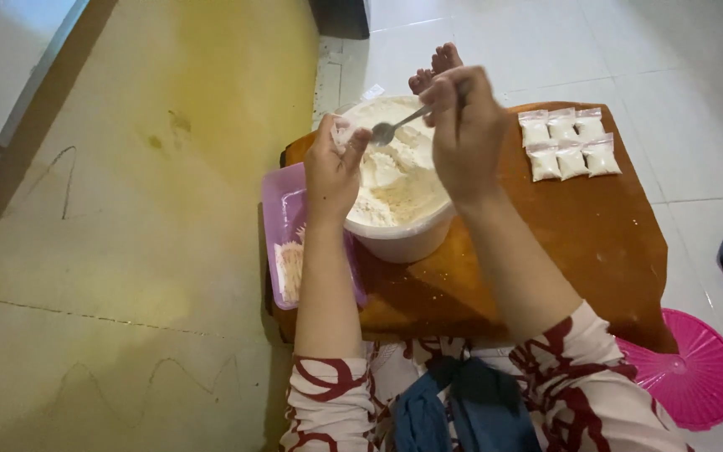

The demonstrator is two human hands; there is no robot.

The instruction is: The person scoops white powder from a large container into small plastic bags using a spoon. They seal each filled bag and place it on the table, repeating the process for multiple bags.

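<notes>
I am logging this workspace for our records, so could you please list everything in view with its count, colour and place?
Round plastic bowl of flour: one, white, on the table's left part.
Metal spoon: one, silver, over the bowl, in the right hand.
Small clear plastic bag: one, at the bowl's left rim, in the left hand.
Filled small bags of flour: six, white, two rows at the table's far right.
Low wooden table: one, orange-brown, on the floor.
Rectangular plastic lid or tray: one, purple, left of the bowl.
Round ribbed plastic object: one, pink, on the floor at right.
Tiled floor: white.
Left hand: one, at the bag.
Right hand: one, gripping the spoon.
</notes>
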